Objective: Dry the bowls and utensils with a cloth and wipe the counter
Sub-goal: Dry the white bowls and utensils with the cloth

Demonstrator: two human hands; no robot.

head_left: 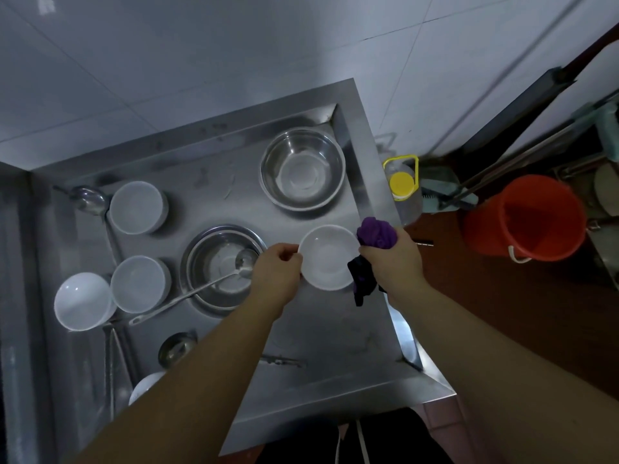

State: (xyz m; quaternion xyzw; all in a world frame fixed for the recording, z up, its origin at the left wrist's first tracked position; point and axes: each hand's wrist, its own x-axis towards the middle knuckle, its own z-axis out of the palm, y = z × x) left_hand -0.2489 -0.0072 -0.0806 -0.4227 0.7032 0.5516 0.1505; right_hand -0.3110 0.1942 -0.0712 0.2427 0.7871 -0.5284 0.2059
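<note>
The left hand (279, 267) pinched the bowl (328, 257) by its rim above the tabletop (321, 333), steadying it so the right hand (390, 262), clutching the cloth (376, 234), could dry it.

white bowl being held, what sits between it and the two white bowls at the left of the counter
In the head view, a steel bowl with a ladle resting in it lies between the held white bowl and those bowls.
</note>
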